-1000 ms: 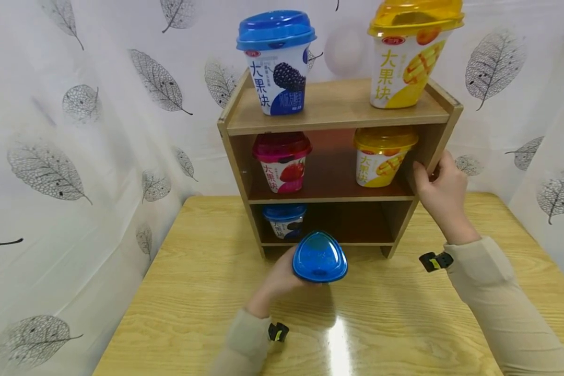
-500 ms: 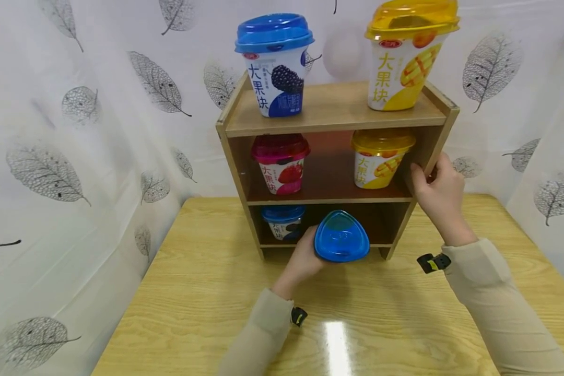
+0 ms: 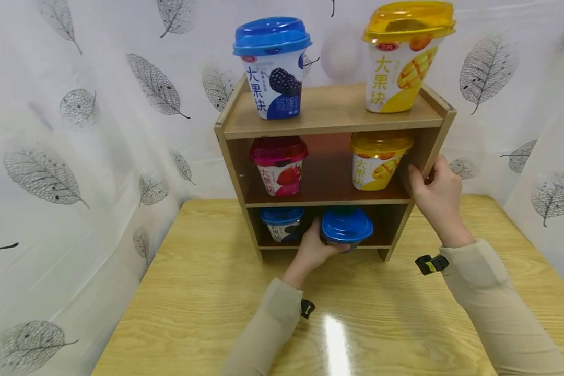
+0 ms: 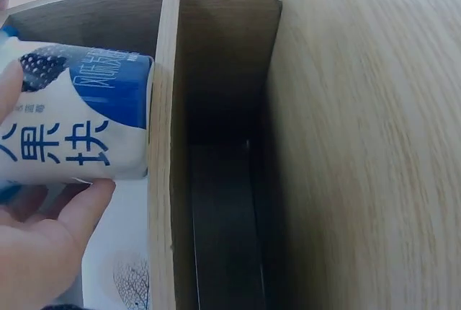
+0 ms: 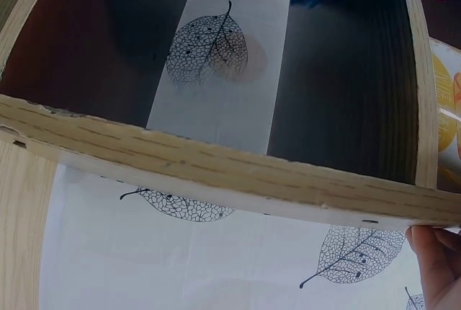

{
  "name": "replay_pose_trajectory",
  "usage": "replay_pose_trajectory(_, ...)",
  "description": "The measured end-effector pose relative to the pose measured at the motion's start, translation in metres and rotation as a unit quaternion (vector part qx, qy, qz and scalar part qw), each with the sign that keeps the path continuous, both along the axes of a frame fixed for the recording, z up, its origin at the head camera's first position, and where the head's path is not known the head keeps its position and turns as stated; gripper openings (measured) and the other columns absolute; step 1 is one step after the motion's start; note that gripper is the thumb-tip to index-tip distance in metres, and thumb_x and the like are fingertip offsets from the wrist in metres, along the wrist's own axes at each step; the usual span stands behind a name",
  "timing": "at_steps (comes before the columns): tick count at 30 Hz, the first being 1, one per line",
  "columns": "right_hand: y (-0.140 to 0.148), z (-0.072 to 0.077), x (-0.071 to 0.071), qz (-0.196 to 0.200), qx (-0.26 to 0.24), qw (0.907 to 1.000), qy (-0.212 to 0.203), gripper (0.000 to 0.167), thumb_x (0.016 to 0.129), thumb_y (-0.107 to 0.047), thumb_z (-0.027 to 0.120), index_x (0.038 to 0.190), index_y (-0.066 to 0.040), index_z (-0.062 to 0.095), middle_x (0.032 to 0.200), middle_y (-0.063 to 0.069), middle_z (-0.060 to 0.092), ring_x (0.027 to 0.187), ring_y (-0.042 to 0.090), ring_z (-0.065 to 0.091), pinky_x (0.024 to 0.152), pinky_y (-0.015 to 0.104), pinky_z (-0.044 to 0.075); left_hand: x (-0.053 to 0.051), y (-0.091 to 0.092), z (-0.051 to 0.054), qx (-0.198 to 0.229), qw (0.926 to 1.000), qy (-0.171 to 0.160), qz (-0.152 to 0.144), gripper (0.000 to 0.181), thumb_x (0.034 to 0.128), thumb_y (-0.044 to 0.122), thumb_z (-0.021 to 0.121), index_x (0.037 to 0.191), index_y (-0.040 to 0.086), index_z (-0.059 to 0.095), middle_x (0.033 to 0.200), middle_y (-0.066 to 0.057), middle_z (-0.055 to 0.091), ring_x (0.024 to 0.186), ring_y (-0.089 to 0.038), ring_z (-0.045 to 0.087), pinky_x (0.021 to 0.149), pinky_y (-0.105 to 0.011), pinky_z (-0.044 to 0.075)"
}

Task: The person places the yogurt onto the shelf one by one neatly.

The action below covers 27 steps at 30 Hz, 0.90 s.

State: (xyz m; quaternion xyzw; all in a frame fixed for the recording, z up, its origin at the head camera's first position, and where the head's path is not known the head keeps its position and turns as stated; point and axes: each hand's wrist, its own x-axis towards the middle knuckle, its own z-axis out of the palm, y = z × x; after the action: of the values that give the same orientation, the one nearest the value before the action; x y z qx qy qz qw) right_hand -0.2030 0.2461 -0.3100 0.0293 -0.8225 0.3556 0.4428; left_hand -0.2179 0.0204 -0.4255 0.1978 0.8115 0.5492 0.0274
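Note:
My left hand (image 3: 314,249) grips a blue-lidded blackberry yogurt cup (image 3: 348,225) at the front of the shelf's bottom compartment, on its right half. In the left wrist view the cup (image 4: 86,112) appears sideways, its base close to the bottom board, with a thumb and fingers around it. Whether it touches the board is hard to tell. My right hand (image 3: 438,201) holds the right side panel of the wooden shelf (image 3: 333,127), thumb on the inner side. Another blue-lidded cup (image 3: 283,225) stands left of my left hand in the same compartment.
On the middle board stand a pink-lidded strawberry cup (image 3: 280,167) and a yellow-lidded cup (image 3: 379,161). A blue-lidded cup (image 3: 274,68) and a yellow-lidded cup (image 3: 404,57) sit on top. The shelf stands on a wood-grain table (image 3: 207,292) before a leaf-patterned curtain (image 3: 108,156).
My left hand has carried the blue-lidded cup rightward and forward from in front of the shelf to the bottom compartment's opening. The right hand keeps its hold on the side panel.

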Motion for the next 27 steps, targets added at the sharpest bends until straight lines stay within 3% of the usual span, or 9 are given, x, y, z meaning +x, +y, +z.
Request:
replay_pose_trajectory(10, 0.001, -0.002, -0.002, -0.002, 0.008, 0.9999, 0.011, 0.025, 0.081, -0.010, 0.056, 0.096, 0.010, 0.054, 0.081, 0.024, 0.061, 0.062, -0.019, 0.037, 0.055, 0.008, 0.030, -0.006, 0.020, 0.003, 0.003, 0.9986, -0.005, 0.053, 0.075, 0.0705, 0.031, 0.074, 0.130, 0.005, 0.037, 0.124, -0.010, 0.048, 0.113, -0.023, 0.045, 0.093, -0.037, 0.036)
replay_pose_trajectory(19, 0.001, -0.003, -0.002, 0.000, 0.003, 0.9999, 0.012, 0.025, 0.082, -0.011, 0.056, 0.097, 0.009, 0.054, 0.082, 0.023, 0.062, 0.063, -0.019, 0.039, 0.055, 0.007, 0.032, -0.005, 0.041, 0.002, 0.017, 0.9944, 0.056, 0.089, 0.064, 0.0695, 0.028, 0.075, 0.122, 0.003, 0.048, 0.114, -0.009, 0.054, 0.104, -0.019, 0.051, 0.087, -0.030, 0.042)
replay_pose_trajectory(24, 0.001, -0.003, -0.001, -0.001, -0.003, 1.0000, -0.001, 0.026, 0.083, -0.013, 0.057, 0.099, 0.008, 0.055, 0.086, 0.022, 0.062, 0.064, -0.017, 0.040, 0.056, 0.007, 0.033, -0.005, 0.051, 0.001, 0.036, 0.9925, 0.065, 0.098, 0.061, 0.0707, 0.027, 0.074, 0.120, 0.003, 0.048, 0.112, -0.008, 0.054, 0.101, -0.018, 0.052, 0.084, -0.029, 0.043)
replay_pose_trajectory(27, 0.001, -0.003, -0.002, -0.002, -0.002, 1.0000, -0.003, 0.027, 0.083, -0.013, 0.057, 0.101, 0.007, 0.055, 0.087, 0.021, 0.062, 0.065, -0.006, 0.048, 0.057, 0.007, 0.033, -0.006, 0.055, 0.000, 0.042, 0.9921, 0.065, 0.099, 0.059, 0.0713, 0.027, 0.074, 0.119, 0.004, 0.048, 0.110, -0.007, 0.054, 0.100, -0.018, 0.052, 0.082, -0.029, 0.044)
